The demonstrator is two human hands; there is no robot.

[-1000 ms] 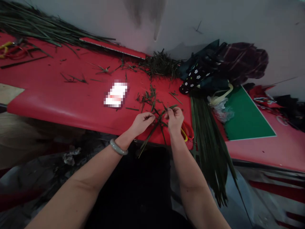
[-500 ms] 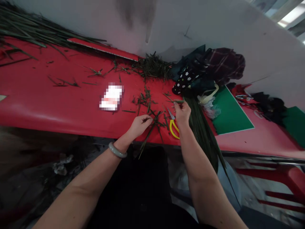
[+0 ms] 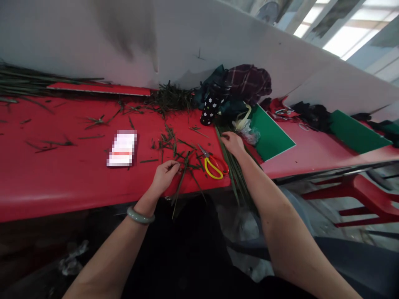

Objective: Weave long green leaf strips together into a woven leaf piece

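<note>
Close by, shows at lower centre the left hand (image 3: 162, 177), with thumb and forefinger brought together on one side of a knotted leaf piece (image 3: 186, 162), at the near edge of a red table (image 3: 81, 174). Sends narrow strips outward from the knot like spokes, with longer tails hanging over the edge. Likely to feel very light, springy along the strips, fairly firm at the crossing; apt to loosen or split if tugged by one tail, so best pinched at the centre. To the right, shows the right hand (image 3: 234, 144) reaching over long green leaves (image 3: 234, 168), fingers curled at the upper end; cannot tell whether closed on a leaf. Between the hands, includes scissors (image 3: 213, 167) with yellow and red handles, near the knot. Further out, adds scattered clippings (image 3: 166, 139), a blurred-out phone (image 3: 122, 148) to the left, a flower-patterned black bottle (image 3: 210, 109) beyond, a dark heap of strips (image 3: 173, 98) near the wall, and a green board (image 3: 271, 135) to the right.
</note>
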